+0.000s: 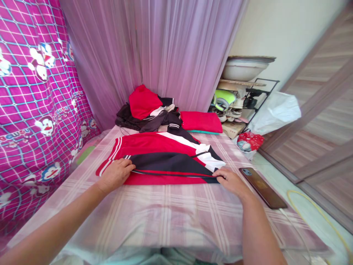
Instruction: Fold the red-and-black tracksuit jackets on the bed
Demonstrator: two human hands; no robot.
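Note:
A red, white and black jacket (pixel 149 141) lies spread sideways across the plaid cloth in front of me. One dark sleeve (pixel 168 162) with red piping is folded over its body, running from left to right. At the sleeve's cuff end, my left hand (pixel 117 173) is closed, its thumb and fingers pinching the fabric. My right hand (pixel 231 181) pinches the jacket's near edge at the shoulder end, by the white part. The striped hem (pixel 109 158) points left. Fabric under the fingertips is hidden.
Behind the jacket are a heap of dark and red clothes (pixel 146 106) and a folded red garment (pixel 201 121). A phone (pixel 263 187) with a white cable lies at right. Beyond stand a shoe rack (pixel 248 99) and a white bag (pixel 275 112). Purple curtains (pixel 165 48) hang behind.

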